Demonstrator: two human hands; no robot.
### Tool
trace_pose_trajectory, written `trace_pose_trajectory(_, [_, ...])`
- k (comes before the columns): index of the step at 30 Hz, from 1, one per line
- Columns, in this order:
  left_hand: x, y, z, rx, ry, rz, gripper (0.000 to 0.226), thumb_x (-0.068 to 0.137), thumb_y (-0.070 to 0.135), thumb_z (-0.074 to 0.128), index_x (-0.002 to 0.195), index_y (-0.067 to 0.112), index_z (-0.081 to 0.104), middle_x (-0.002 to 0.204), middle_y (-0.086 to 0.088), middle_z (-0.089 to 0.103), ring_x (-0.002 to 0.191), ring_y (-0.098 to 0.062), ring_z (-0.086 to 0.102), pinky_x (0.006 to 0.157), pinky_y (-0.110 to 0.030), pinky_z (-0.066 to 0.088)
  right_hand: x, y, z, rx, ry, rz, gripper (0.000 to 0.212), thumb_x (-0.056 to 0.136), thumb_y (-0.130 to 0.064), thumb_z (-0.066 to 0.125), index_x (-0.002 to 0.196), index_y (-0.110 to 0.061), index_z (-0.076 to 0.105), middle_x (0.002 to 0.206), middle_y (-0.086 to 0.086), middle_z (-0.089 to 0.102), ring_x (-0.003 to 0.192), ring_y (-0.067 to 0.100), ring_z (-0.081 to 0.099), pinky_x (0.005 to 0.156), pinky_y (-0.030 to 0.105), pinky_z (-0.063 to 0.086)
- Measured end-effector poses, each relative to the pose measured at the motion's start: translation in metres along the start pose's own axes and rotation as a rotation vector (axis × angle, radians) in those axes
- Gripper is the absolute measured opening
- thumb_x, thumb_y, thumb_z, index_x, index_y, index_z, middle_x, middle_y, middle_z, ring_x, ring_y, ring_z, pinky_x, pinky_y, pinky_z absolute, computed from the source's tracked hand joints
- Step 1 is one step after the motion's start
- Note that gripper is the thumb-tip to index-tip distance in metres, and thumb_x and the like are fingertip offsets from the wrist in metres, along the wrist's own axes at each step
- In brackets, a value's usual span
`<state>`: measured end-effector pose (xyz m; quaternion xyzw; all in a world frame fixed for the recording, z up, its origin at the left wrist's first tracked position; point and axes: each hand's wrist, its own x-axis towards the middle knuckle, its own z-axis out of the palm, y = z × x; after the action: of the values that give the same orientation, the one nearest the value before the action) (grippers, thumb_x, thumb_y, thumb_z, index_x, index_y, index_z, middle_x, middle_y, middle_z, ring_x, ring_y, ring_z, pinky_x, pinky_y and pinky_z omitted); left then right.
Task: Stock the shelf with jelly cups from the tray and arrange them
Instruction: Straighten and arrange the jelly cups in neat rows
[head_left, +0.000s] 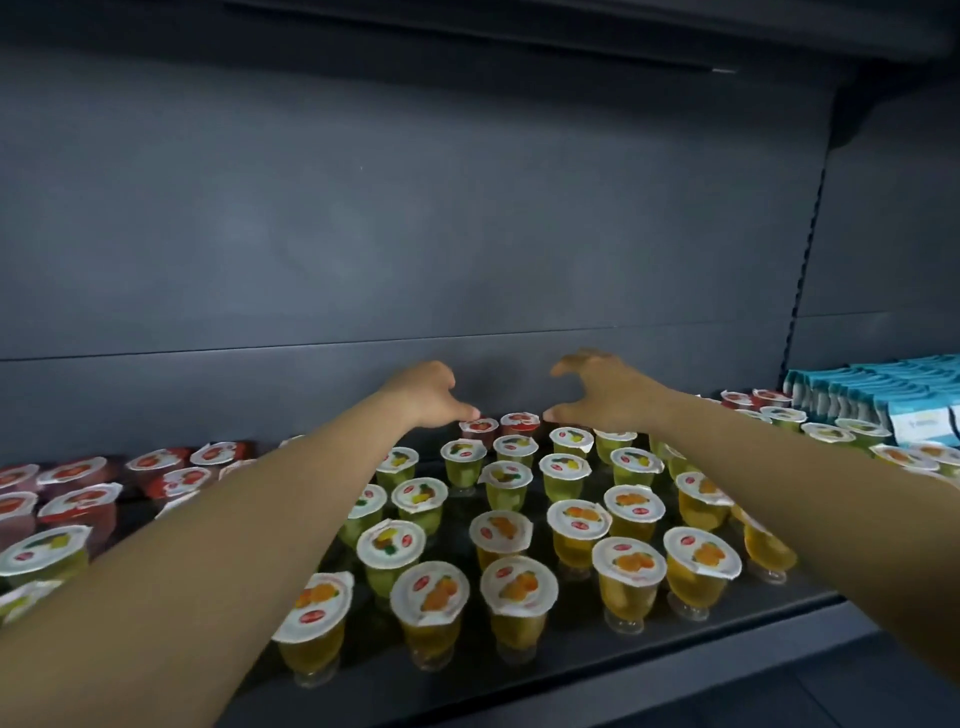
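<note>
Jelly cups (511, 530) crowd shelf (571, 670); left hand (434, 395) and right hand (597, 389) spread, empty, flanking two red cups (498, 428) at back.

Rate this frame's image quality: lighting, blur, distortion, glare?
Head view: dim overall, with a soft bright patch on the grey back panel; wide-angle bending curves the shelf edge; left hand and right hand slightly soft; near orange jelly cups sharp enough to make out the lid pictures; red jelly cups at the back darker; no harsh glare.
</note>
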<state>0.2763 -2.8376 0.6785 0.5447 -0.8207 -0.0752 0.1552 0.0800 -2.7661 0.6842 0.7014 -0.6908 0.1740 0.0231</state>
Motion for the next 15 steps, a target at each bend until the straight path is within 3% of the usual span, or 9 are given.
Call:
trace_pose_trajectory(7, [0.046,0.016,0.038,-0.066,-0.022,-0.172,0.054,0.087,0.039,0.064,0.128,0.007,0.051,0.133,-0.009,0.052,0.12,-0.026,0.051,0.093,-0.031,0.041,0.056,0.049,0.036,0.199,-0.146,-0.056,0.056,0.089,-0.035,0.063,0.138,-0.016,0.044,0.145,0.003,0.043,0.129,0.022,0.044,0.1,0.029,0.037])
trace_pose_trajectory(10, [0.068,0.009,0.055,-0.081,-0.063,-0.189,0.038,0.084,0.045,0.065,0.094,0.009,0.06,0.103,-0.01,0.061,0.09,-0.021,0.057,0.072,-0.029,0.043,0.078,0.056,0.055,0.264,-0.191,-0.059,0.057,0.09,-0.035,0.062,0.139,-0.013,0.044,0.145,0.005,0.044,0.13,0.023,0.045,0.099,0.029,0.037])
trace_pose_trajectory(12, [0.084,0.004,0.064,-0.108,-0.072,-0.198,0.037,0.082,0.047,0.067,0.07,0.015,0.052,0.078,-0.003,0.055,0.071,-0.015,0.051,0.059,-0.026,0.035,0.09,0.057,0.064,0.297,-0.203,-0.046,0.057,0.089,-0.036,0.062,0.138,-0.011,0.046,0.143,0.006,0.047,0.128,0.023,0.047,0.098,0.028,0.038])
trace_pose_trajectory(15, [0.103,-0.004,0.073,-0.145,-0.08,-0.196,0.04,0.079,0.047,0.069,0.063,0.018,0.047,0.066,0.001,0.049,0.062,-0.012,0.048,0.053,-0.025,0.032,0.107,0.057,0.077,0.311,-0.226,-0.03,0.045,0.087,-0.039,0.064,0.12,-0.008,0.061,0.121,0.011,0.062,0.108,0.025,0.059,0.086,0.032,0.045])
